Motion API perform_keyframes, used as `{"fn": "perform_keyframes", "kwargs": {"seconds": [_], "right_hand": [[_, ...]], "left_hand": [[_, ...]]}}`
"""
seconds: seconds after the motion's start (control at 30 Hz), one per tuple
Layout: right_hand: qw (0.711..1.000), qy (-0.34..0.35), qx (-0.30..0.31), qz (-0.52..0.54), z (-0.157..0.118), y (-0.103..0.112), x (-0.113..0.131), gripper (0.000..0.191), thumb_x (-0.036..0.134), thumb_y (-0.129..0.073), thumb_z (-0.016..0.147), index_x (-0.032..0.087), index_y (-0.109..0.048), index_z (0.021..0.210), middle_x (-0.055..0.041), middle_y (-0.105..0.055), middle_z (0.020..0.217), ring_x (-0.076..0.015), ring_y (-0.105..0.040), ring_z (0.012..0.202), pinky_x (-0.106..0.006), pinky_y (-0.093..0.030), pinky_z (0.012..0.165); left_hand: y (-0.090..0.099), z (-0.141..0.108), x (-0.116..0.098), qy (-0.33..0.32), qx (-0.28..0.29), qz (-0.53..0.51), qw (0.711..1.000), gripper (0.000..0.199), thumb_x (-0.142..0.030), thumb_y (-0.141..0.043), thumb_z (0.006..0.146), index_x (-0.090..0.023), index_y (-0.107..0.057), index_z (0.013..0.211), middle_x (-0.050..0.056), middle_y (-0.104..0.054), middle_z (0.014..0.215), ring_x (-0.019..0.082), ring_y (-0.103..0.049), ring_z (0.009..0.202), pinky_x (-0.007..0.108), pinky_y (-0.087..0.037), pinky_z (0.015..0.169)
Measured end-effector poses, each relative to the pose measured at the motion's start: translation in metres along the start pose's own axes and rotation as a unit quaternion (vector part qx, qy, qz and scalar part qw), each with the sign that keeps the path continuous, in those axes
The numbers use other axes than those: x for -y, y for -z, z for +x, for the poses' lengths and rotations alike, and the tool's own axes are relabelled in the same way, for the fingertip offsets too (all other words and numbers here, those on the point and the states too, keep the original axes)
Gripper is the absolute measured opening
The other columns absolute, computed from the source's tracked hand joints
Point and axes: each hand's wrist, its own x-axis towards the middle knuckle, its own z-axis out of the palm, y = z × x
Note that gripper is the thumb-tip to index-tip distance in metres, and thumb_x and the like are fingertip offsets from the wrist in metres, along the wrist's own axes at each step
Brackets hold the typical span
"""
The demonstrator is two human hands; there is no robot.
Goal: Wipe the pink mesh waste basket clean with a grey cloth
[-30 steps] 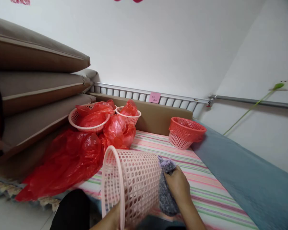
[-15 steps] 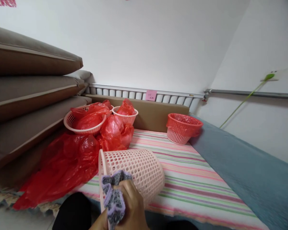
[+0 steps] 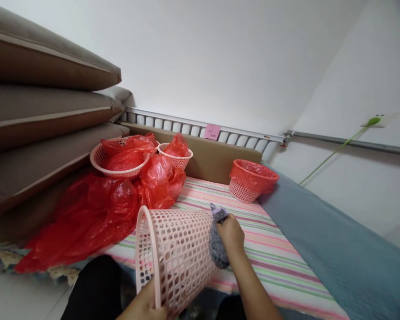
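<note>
A pink perforated plastic basket (image 3: 183,249) lies tipped on its side in front of me, its mouth facing left. My left hand (image 3: 150,302) grips the basket's rim at the lower left, thumb on the outside and the other fingers partly hidden. At the base end, my right hand (image 3: 231,235) is closed on a grey cloth (image 3: 218,244) with a lilac edge, and the cloth touches the bottom of the basket. Red plastic bags (image 3: 96,213) lie crumpled just left of the basket.
Behind stand a wide pink basket (image 3: 96,161) and a smaller one (image 3: 186,156), both holding red bags. A basket lined with a red bag (image 3: 245,192) stands at the right on the striped cover (image 3: 276,242). Stacked cushions (image 3: 53,106) rise at the left; a radiator (image 3: 183,129) runs behind.
My right hand has moved with the cloth from the basket's rim rightward to its base. My left hand now shows more clearly on the rim. The basket has turned slightly.
</note>
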Motion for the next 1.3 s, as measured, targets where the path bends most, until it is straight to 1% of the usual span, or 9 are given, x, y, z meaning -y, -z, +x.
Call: {"fn": "perform_keyframes", "kwargs": {"seconds": [0.2, 0.27, 0.37, 0.53, 0.63, 0.83, 1.03, 1.17, 1.3], "right_hand": [[1.000, -0.013, 0.001, 0.004, 0.005, -0.005, 0.027, 0.030, 0.037, -0.047, 0.083, 0.015, -0.062, 0.097, -0.0142, -0.067, 0.098, -0.0264, -0.064, 0.094, -0.031, -0.044, 0.070], [0.998, 0.006, 0.010, 0.064, 0.003, -0.009, 0.041, 0.042, 0.045, -0.046, 0.083, 0.013, -0.061, 0.107, -0.0164, -0.066, 0.106, -0.0284, -0.061, 0.102, -0.033, -0.045, 0.080], [0.980, 0.084, 0.052, 0.171, -0.001, -0.009, 0.053, 0.064, 0.051, -0.049, 0.080, 0.011, -0.047, 0.129, -0.0173, -0.056, 0.127, -0.0277, -0.050, 0.121, -0.037, -0.039, 0.099], [0.923, 0.208, 0.226, 0.230, -0.008, 0.004, 0.034, 0.085, 0.038, -0.063, 0.067, 0.017, -0.031, 0.142, -0.0116, -0.028, 0.151, -0.0246, -0.026, 0.138, -0.042, -0.019, 0.113], [0.919, 0.222, 0.259, 0.200, -0.009, 0.006, 0.017, 0.090, 0.022, -0.059, 0.058, 0.016, -0.031, 0.143, -0.0128, -0.021, 0.153, -0.0262, -0.019, 0.140, -0.045, -0.014, 0.114], [0.948, 0.205, 0.156, 0.187, -0.005, -0.016, 0.016, 0.075, 0.015, -0.045, 0.057, 0.016, -0.048, 0.133, -0.0100, -0.045, 0.141, -0.0250, -0.037, 0.133, -0.044, -0.022, 0.113], [0.970, 0.172, 0.038, 0.167, -0.006, -0.036, 0.026, 0.066, 0.010, -0.044, 0.058, 0.014, -0.056, 0.123, -0.0093, -0.059, 0.125, -0.0233, -0.050, 0.120, -0.037, -0.035, 0.106], [0.978, 0.160, 0.013, 0.129, -0.008, -0.034, 0.035, 0.059, 0.009, -0.043, 0.063, 0.012, -0.057, 0.121, -0.0093, -0.060, 0.122, -0.0228, -0.052, 0.118, -0.036, -0.037, 0.104], [0.980, 0.164, 0.008, 0.109, -0.020, -0.026, 0.065, 0.056, 0.007, -0.042, 0.066, 0.012, -0.058, 0.119, -0.0114, -0.060, 0.118, -0.0240, -0.053, 0.114, -0.036, -0.038, 0.102]], "left_hand": [[-0.008, 0.001, -0.041, -0.015, -0.008, 0.017, 1.000, 0.067, -0.009, -0.059, 0.062, -0.018, -0.052, 0.128, 0.007, -0.064, 0.123, 0.028, -0.051, 0.122, 0.040, -0.033, 0.106], [-0.002, 0.005, -0.044, -0.021, -0.010, 0.004, 1.000, 0.073, -0.006, -0.056, 0.060, -0.018, -0.047, 0.132, 0.006, -0.063, 0.125, 0.027, -0.051, 0.121, 0.039, -0.033, 0.106], [0.010, 0.013, -0.043, -0.028, -0.003, -0.001, 1.000, 0.075, -0.005, -0.054, 0.061, -0.016, -0.042, 0.135, 0.009, -0.062, 0.126, 0.028, -0.053, 0.119, 0.041, -0.038, 0.101], [0.019, 0.019, -0.041, -0.045, 0.043, 0.005, 0.998, 0.073, -0.002, -0.053, 0.063, -0.018, -0.044, 0.134, 0.010, -0.059, 0.129, 0.029, -0.051, 0.122, 0.041, -0.043, 0.095], [0.019, 0.020, -0.039, -0.051, 0.057, 0.019, 0.997, 0.078, 0.003, -0.051, 0.061, -0.022, -0.044, 0.135, 0.005, -0.056, 0.134, 0.026, -0.046, 0.127, 0.039, -0.035, 0.104], [0.020, 0.021, -0.038, -0.060, 0.035, 0.035, 0.997, 0.082, 0.002, -0.047, 0.058, -0.019, -0.039, 0.136, 0.007, -0.055, 0.134, 0.027, -0.045, 0.127, 0.041, -0.036, 0.104], [0.023, 0.025, -0.043, -0.088, 0.068, 0.041, 0.993, 0.088, -0.001, -0.047, 0.056, -0.019, -0.032, 0.140, 0.007, -0.056, 0.131, 0.026, -0.049, 0.122, 0.040, -0.035, 0.105], [0.020, 0.025, -0.050, -0.113, 0.094, 0.008, 0.989, 0.092, -0.005, -0.050, 0.055, -0.023, -0.030, 0.142, 0.006, -0.055, 0.134, 0.030, -0.052, 0.117, 0.041, -0.043, 0.097], [0.022, 0.022, -0.054, -0.133, 0.074, 0.035, 0.988, 0.089, -0.003, -0.047, 0.053, -0.022, -0.036, 0.140, 0.004, -0.055, 0.134, 0.029, -0.047, 0.124, 0.043, -0.035, 0.105]]}}
